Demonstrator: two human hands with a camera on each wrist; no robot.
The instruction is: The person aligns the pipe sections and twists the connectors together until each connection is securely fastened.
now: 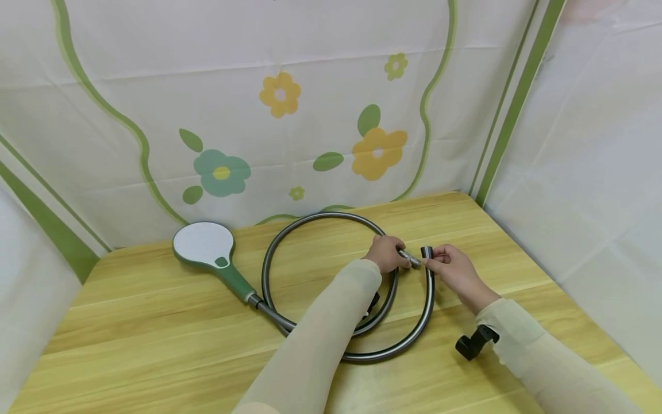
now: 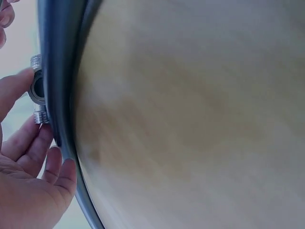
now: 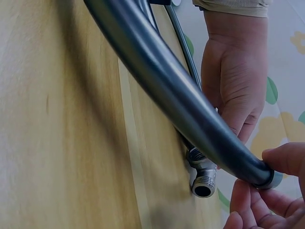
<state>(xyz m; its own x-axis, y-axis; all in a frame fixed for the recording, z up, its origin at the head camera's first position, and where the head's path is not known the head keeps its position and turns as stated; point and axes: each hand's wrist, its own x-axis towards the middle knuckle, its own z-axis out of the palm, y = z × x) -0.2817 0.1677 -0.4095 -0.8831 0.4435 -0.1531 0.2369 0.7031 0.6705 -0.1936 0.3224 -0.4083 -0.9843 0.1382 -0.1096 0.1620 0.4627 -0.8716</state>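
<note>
My left hand [image 1: 384,253] pinches a small silver pipe fitting [image 1: 412,260] with threaded ends. In the left wrist view, the fitting [image 2: 38,88] shows a round opening between two threaded stubs, partly hidden by the hose. My right hand [image 1: 457,271] grips the free end [image 1: 427,253] of a dark grey shower hose, a short way right of the fitting. The right wrist view shows thumb and fingers around the hose's end collar [image 3: 274,179], with the fitting's threaded outlet [image 3: 204,187] apart from it. A green-and-white shower head [image 1: 203,242] lies at left, joined to the hose's other end.
The hose [image 1: 320,216] loops over the wood-grain table [image 1: 155,339], passing beneath the left forearm. White curtains with printed flowers [image 1: 280,95] stand behind the table and at both sides. A black wrist mount [image 1: 476,342] sticks out from the right sleeve.
</note>
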